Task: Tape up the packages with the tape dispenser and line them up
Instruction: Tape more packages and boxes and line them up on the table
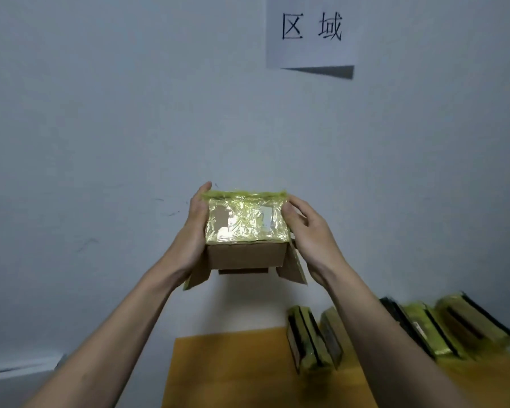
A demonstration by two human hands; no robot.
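A small cardboard box (246, 231) is held up in the air in front of the wall. Its top face is covered in shiny yellow-green tape, and its lower flaps hang open at both sides. My left hand (193, 231) grips the box's left side, fingers wrapped behind it. My right hand (309, 234) holds the right side with the thumb on the taped face. No tape dispenser is in view.
Below, an orange table (233, 369) stands against the wall. Several taped packages (312, 340) stand in a row along its back right, some behind my right forearm (460, 328). A paper sign (311, 30) with characters hangs on the wall above.
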